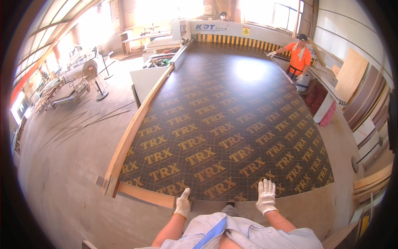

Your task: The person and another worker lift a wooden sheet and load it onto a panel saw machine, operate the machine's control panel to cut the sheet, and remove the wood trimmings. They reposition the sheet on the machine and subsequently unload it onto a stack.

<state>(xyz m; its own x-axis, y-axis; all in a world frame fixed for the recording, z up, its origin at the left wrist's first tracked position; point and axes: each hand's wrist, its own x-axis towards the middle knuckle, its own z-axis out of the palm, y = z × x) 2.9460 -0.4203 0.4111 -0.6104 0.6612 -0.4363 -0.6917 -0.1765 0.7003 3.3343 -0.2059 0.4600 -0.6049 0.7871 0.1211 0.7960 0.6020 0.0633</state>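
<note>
1. So, the big dark panel (224, 120) with its repeating gold print lies flat on the saw counter (137, 124), its far end at the yellow-striped machine (232, 35).
2. Both gloved hands sit at the panel's near edge: left hand (182, 203) flat at the edge, right hand (265, 196) spread on top. Neither grip is clamped on anything; fingers are open, just pressing.
3. At the panel's far right corner a co-worker (299, 56) in orange touches it.
4. Looks like positioning only; the panel is uncut as far as I can see.
</note>
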